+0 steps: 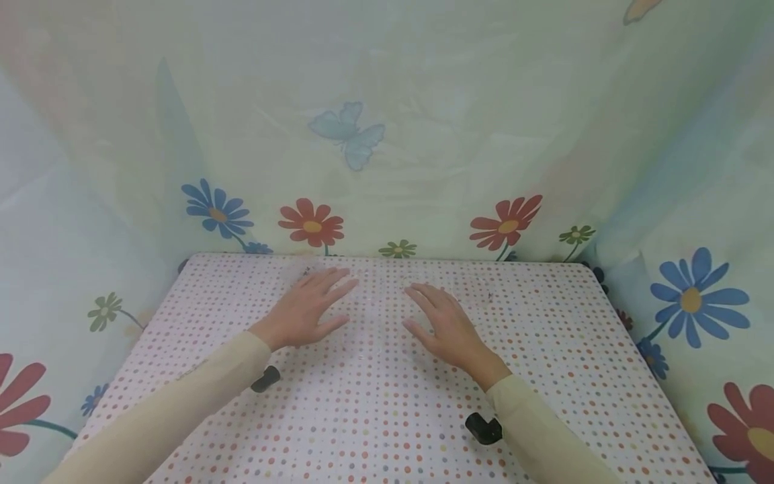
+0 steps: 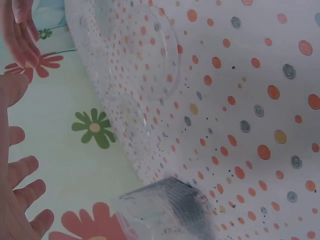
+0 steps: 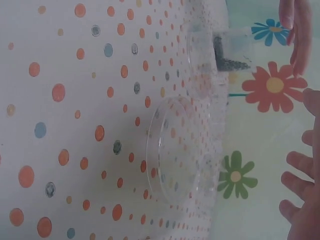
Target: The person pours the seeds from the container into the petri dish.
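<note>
My left hand [image 1: 305,306] hovers palm down over the dotted table, fingers spread and thumb apart, holding nothing. Opposite it, my right hand [image 1: 453,331] is held the same way, also with nothing in its fingers. Between and below them lies a clear round shallow dish [image 3: 156,150], barely visible in the head view; its rim [image 2: 172,55] shows in the left wrist view. Beyond stand more clear round pieces [image 2: 127,117] and a clear container [image 2: 145,207] with dark grainy matter along one side. In the right wrist view, a similar clear container [image 3: 231,52] holds a dark L-shaped patch.
The table [image 1: 363,430] has a white cover with coloured dots. A flowered cloth backdrop [image 1: 423,168] rises behind its far edge, and more of it hangs at both sides. Black mounts [image 1: 484,428] sit at the wrists, below the pale sleeves.
</note>
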Tool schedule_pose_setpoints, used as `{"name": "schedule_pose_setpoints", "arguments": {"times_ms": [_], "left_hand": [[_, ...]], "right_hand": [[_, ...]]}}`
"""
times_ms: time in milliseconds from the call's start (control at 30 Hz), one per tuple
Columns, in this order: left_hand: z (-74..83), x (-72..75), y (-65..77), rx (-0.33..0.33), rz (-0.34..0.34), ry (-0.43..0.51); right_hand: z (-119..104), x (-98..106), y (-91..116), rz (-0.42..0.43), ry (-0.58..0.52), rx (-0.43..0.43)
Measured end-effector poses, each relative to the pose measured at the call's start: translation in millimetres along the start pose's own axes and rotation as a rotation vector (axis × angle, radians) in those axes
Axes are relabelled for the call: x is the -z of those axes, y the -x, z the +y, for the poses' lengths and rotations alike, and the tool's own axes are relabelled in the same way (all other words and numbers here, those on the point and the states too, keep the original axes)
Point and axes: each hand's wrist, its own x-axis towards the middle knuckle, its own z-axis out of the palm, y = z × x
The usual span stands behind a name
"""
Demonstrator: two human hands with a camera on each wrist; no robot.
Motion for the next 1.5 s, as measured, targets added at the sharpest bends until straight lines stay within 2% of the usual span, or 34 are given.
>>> {"name": "schedule_pose_setpoints", "arguments": {"times_ms": [200,400,733,1100,1333,1500], "left_hand": [[-2.0,0.1,-0.6,0.036,-0.007,-0.004],[-6.8,-3.3,-0.5,0.034,-0.001,-0.004],[-20.6,-5.9,10.0,0.056,-0.003,0.002],[-24.4,-13.2,8.8,0.066,-0.007,-0.005],[-26.3,-11.5,9.2,0.071,0.036,-0.004],[-27.3,-8.9,8.1,0.103,0.057,-0.009]], "right_hand": [[1.6,0.7,-2.6,0.004,-0.010,-0.016],[1.8,0.7,-2.2,-0.015,-0.023,-0.039],[-5.1,-1.9,-3.3,-0.038,-0.051,-0.047],[-5.1,-6.7,-2.9,-0.058,-0.078,-0.093],[-2.8,-11.0,-4.6,-0.051,-0.063,-0.099],[-0.9,-11.9,-5.6,-0.056,-0.065,-0.111]]}}
